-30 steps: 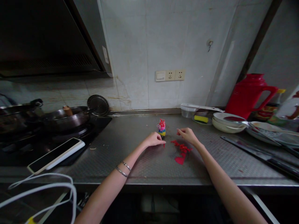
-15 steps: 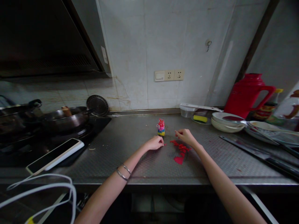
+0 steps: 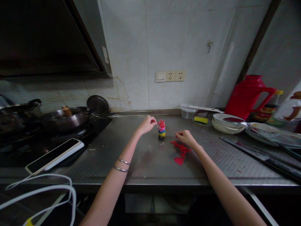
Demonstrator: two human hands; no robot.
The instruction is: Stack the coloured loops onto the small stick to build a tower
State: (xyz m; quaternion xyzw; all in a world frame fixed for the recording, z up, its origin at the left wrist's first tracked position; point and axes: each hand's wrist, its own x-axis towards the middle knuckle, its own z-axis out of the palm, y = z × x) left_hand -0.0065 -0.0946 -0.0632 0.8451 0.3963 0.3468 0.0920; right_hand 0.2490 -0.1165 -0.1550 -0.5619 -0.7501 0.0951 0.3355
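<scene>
Left hand (image 3: 147, 124) has moved forward over the steel counter (image 3: 131, 163), pinching a thin red thread (image 3: 156, 122) atop a multicoloured knotted figurine (image 3: 161, 131). Right hand (image 3: 187, 138) curls beside flat red knotted cord (image 3: 181, 151); its grip cannot be told.

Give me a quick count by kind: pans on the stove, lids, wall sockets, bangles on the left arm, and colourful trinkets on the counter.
Pans on the stove: 2
Round lid: 1
Wall sockets: 2
Bangles on the left arm: 2
Colourful trinket: 1
Total: 8
</scene>
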